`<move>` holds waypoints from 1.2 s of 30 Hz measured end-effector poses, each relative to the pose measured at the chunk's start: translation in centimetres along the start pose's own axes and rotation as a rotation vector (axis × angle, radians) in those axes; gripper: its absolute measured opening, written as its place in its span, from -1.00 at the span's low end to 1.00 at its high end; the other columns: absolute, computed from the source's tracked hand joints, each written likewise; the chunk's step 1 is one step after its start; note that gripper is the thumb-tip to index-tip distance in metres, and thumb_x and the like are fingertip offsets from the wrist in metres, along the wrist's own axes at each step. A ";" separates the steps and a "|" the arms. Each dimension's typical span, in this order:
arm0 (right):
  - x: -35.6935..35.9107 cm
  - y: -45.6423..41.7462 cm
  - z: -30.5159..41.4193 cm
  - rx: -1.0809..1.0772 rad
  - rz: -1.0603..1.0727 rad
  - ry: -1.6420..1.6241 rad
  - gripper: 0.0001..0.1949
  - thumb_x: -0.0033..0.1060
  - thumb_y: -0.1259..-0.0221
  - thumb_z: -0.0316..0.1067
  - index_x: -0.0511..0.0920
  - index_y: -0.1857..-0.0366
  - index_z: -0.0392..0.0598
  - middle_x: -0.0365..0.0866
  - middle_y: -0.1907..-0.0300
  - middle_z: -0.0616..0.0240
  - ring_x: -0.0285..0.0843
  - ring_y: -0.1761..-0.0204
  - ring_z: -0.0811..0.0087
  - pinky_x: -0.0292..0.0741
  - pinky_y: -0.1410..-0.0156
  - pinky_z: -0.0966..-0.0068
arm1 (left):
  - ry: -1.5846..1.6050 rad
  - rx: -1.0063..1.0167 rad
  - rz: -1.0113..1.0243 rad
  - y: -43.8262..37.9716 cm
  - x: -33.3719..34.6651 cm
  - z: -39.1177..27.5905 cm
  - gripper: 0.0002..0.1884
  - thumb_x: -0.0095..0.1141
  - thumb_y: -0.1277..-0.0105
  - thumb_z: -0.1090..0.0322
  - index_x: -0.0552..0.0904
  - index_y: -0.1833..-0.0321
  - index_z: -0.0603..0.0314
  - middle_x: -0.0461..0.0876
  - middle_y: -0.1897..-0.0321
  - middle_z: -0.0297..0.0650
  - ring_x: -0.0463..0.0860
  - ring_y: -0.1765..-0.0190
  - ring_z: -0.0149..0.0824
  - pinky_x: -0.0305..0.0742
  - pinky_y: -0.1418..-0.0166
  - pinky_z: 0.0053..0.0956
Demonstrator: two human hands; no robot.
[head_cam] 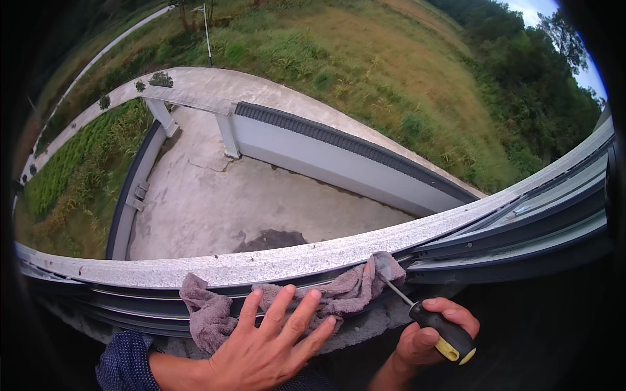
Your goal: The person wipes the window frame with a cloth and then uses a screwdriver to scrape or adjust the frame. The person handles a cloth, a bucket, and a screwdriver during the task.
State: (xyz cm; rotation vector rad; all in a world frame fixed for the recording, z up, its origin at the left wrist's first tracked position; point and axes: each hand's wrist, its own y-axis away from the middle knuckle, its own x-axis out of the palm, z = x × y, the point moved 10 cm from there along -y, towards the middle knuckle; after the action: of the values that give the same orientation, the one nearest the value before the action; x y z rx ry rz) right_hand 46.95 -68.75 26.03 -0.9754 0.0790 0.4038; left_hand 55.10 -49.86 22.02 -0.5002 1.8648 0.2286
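A screwdriver with a black-and-yellow handle [442, 332] is gripped in my right hand [415, 344]. Its metal shaft points up and left, and the tip is hidden in the end of a mauve terry cloth [349, 293]. The cloth lies bunched along the dark metal window track [146, 305]; another bunched part hangs over the track's near edge. My left hand [279, 337] rests palm down with fingers spread across the middle of the cloth. Whether the two cloth parts join beneath it is hidden.
Beyond the track runs a speckled pale outer sill [313, 254], with a drop to a concrete yard [205, 205] far below. Sliding sash frames [518, 239] stand at the right. A tile-capped white wall [332, 151] and gateway pillars [227, 134] bound the yard.
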 end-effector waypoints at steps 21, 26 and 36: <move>3.3 0.4 -2.7 0.282 0.041 -0.147 -0.64 0.49 -0.21 -0.25 0.43 0.18 -0.18 0.66 0.32 0.09 0.67 0.27 0.33 0.65 0.02 0.39 | -0.003 0.055 0.020 0.7 0.8 1.2 -0.41 0.03 -0.33 0.25 0.43 -0.47 0.03 0.32 -0.50 0.05 0.35 -0.46 0.18 0.24 -0.45 0.20; 4.2 -0.2 -2.7 0.293 0.081 -0.096 -0.78 0.27 -0.20 -0.42 0.40 0.24 -0.22 0.61 0.41 0.12 0.65 0.34 0.33 0.64 0.09 0.39 | -0.013 0.079 0.004 0.5 1.2 1.4 -0.40 0.04 -0.32 0.25 0.43 -0.47 0.05 0.34 -0.48 0.05 0.35 -0.46 0.19 0.24 -0.45 0.19; 4.2 0.1 -2.5 0.211 0.010 -0.163 -0.78 0.20 -0.20 -0.39 0.34 0.28 -0.20 0.52 0.48 0.13 0.58 0.43 0.33 0.59 0.19 0.40 | 0.015 0.098 0.014 0.3 1.7 1.3 -0.40 0.03 -0.33 0.24 0.42 -0.48 0.07 0.33 -0.48 0.08 0.33 -0.47 0.21 0.22 -0.49 0.18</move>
State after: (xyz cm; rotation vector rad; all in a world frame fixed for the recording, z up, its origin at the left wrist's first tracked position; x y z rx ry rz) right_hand 51.13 -69.53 23.49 -0.7323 -0.0206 0.4732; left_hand 55.59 -49.44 19.98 -0.4225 1.8848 0.1428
